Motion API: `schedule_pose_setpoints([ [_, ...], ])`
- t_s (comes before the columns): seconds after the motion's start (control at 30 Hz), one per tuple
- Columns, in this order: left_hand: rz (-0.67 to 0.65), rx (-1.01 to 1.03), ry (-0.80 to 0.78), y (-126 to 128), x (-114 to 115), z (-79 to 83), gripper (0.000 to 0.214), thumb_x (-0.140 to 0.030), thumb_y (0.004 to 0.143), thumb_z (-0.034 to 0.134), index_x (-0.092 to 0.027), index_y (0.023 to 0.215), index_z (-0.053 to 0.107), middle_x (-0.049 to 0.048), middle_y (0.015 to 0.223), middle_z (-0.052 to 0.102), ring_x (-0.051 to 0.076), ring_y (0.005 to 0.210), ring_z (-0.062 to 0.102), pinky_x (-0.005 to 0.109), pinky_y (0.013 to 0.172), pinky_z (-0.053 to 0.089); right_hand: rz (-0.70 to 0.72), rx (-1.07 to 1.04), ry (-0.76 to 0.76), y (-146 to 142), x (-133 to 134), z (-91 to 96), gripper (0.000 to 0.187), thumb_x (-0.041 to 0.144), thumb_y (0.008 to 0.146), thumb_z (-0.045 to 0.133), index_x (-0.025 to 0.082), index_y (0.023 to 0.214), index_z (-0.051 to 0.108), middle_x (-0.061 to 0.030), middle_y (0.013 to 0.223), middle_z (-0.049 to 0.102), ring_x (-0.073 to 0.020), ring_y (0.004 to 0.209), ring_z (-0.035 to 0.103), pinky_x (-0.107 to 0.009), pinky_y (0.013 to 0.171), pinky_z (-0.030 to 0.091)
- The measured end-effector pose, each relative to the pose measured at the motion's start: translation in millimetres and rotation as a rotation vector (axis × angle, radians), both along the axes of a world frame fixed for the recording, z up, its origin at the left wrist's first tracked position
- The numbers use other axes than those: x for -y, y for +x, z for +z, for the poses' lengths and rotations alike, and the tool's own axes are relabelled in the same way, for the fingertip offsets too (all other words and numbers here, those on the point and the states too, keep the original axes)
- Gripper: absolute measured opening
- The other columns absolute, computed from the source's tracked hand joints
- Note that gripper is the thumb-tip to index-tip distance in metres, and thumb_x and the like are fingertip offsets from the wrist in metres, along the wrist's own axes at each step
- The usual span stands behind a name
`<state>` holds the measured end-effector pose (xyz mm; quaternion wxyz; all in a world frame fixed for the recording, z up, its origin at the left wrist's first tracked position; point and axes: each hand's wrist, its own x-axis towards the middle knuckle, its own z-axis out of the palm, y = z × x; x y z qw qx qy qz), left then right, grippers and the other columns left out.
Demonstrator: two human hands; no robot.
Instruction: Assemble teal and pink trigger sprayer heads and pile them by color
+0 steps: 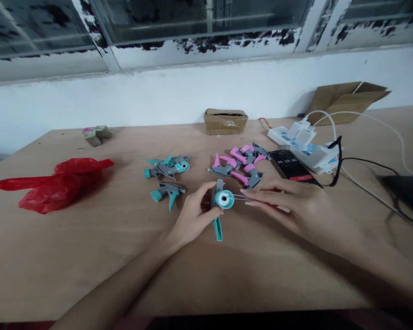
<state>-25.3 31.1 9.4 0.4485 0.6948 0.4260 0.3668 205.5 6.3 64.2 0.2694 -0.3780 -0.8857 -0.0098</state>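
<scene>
My left hand (192, 215) is closed round a grey and teal spray trigger head (220, 204), its round teal collar facing me and its teal lever pointing down. My right hand (289, 206) reaches in from the right with fingers together, pinching a thin clear tube (237, 197) that runs into the collar. Behind lies a small group of teal trigger heads (167, 169) at the left, with another teal trigger head (167, 192) nearer me, and a heap of pink trigger heads (241, 162) at the right.
A red plastic bag (55, 183) lies at the left of the wooden table (89, 256). A phone showing a timer (291, 167), a white power strip (303, 142) with cables, a small brown box (225, 121) and an open cardboard box (347, 98) sit at the back right.
</scene>
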Motion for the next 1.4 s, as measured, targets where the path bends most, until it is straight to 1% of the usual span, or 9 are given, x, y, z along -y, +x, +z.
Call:
schedule_pose_setpoints([
  [0.23, -0.015, -0.01, 0.031, 2.6, -1.3, -5.4, 0.048, -0.018, 0.072, 0.062, -0.017, 0.12, 0.054, 0.005, 0.095, 0.064, 0.017, 0.077, 0.06, 0.028, 0.066, 0.051, 0.065, 0.096, -0.053, 13.8, -6.1, 11.1, 0.026, 0.027, 0.091, 0.045, 0.027, 0.111, 0.062, -0.0008, 0.098, 0.065, -0.0134, 0.083, 0.062, -0.026, 0.07, 0.048],
  [0.5, -0.02, -0.021, 0.064, 5.3, -0.5, -7.4, 0.049, -0.015, 0.068, 0.063, -0.016, 0.117, 0.058, 0.0062, 0.101, 0.066, 0.019, 0.083, 0.061, 0.031, 0.072, 0.051, 0.071, 0.215, 0.0, 17.9, -4.9, 8.9, 0.029, 0.029, 0.093, 0.041, 0.028, 0.116, 0.058, -0.0022, 0.097, 0.064, -0.0153, 0.079, 0.061, -0.027, 0.064, 0.046],
  [0.67, -0.067, -0.031, 0.116, 4.0, -1.7, -8.9, 0.051, -0.015, 0.069, 0.065, -0.019, 0.12, 0.058, 0.0072, 0.111, 0.065, 0.022, 0.098, 0.06, 0.035, 0.086, 0.049, 0.129, 0.258, -0.097, 13.6, -3.8, 18.3, 0.03, 0.026, 0.093, 0.04, 0.031, 0.119, 0.055, -0.0013, 0.101, 0.062, -0.0154, 0.086, 0.059, -0.027, 0.068, 0.047],
  [0.77, -0.116, -0.042, 0.053, 4.2, -1.9, -8.2, 0.055, -0.015, 0.071, 0.064, -0.021, 0.125, 0.055, 0.0078, 0.117, 0.063, 0.022, 0.1, 0.06, 0.034, 0.085, 0.05, 0.131, 0.283, -0.114, 9.8, -4.0, 22.9, 0.028, 0.025, 0.092, 0.044, 0.033, 0.117, 0.056, -0.0001, 0.099, 0.062, -0.0149, 0.083, 0.06, -0.027, 0.065, 0.046],
  [0.87, -0.116, -0.036, -0.065, 4.6, -2.0, -6.2, 0.055, -0.02, 0.074, 0.063, -0.019, 0.127, 0.052, 0.007, 0.101, 0.069, 0.018, 0.08, 0.063, 0.03, 0.068, 0.054, 0.075, 0.308, -0.069, 7.4, -2.0, 22.2, 0.026, 0.024, 0.092, 0.043, 0.03, 0.111, 0.059, -0.0021, 0.098, 0.062, -0.0189, 0.088, 0.061, -0.03, 0.066, 0.047],
  [0.97, -0.111, -0.006, -0.181, 5.5, -2.1, -3.0, 0.052, -0.025, 0.075, 0.062, -0.016, 0.126, 0.053, 0.003, 0.077, 0.067, 0.012, 0.059, 0.057, 0.024, 0.053, 0.051, 0.036, 0.332, 0.03, 6.3, 1.7, 18.3, 0.03, 0.019, 0.092, 0.037, 0.025, 0.112, 0.059, -0.0062, 0.104, 0.063, -0.0223, 0.089, 0.061, -0.033, 0.067, 0.047],
  [1.1, -0.122, 0.061, -0.289, 6.7, -2.9, 2.6, 0.053, -0.027, 0.075, 0.063, -0.015, 0.126, 0.053, 0.0009, 0.069, 0.063, 0.01, 0.054, 0.055, 0.02, 0.046, 0.047, 0.02, 0.365, 0.163, 3.2, 4.9, 18.6, 0.034, 0.012, 0.087, 0.036, 0.021, 0.109, 0.06, -0.0078, 0.103, 0.064, -0.0218, 0.075, 0.061, -0.033, 0.058, 0.044],
  [1.23, -0.146, 0.074, -0.327, 6.1, -6.5, 7.8, 0.053, -0.026, 0.075, 0.063, -0.011, 0.125, 0.053, -0.0012, 0.061, 0.06, 0.008, 0.049, 0.052, 0.017, 0.043, 0.044, -0.026, 0.409, 0.265, -3.3, 4.4, 27.2, 0.033, 0.005, 0.081, 0.037, 0.017, 0.095, 0.065, -0.0122, 0.103, 0.064, -0.0249, 0.076, 0.06, -0.036, 0.063, 0.042],
  [1.4, -0.229, 0.072, -0.344, 3.2, -11.1, 8.2, 0.036, -0.025, 0.076, 0.061, -0.009, 0.109, 0.063, -0.0016, 0.058, 0.058, 0.008, 0.047, 0.052, 0.017, 0.042, 0.043, -0.031, 0.404, 0.186, -11.7, 4.8, 35.0, 0.026, 0.009, 0.081, 0.047, 0.024, 0.09, 0.066, -0.0055, 0.089, 0.065, -0.0239, 0.078, 0.058, -0.035, 0.063, 0.04],
])
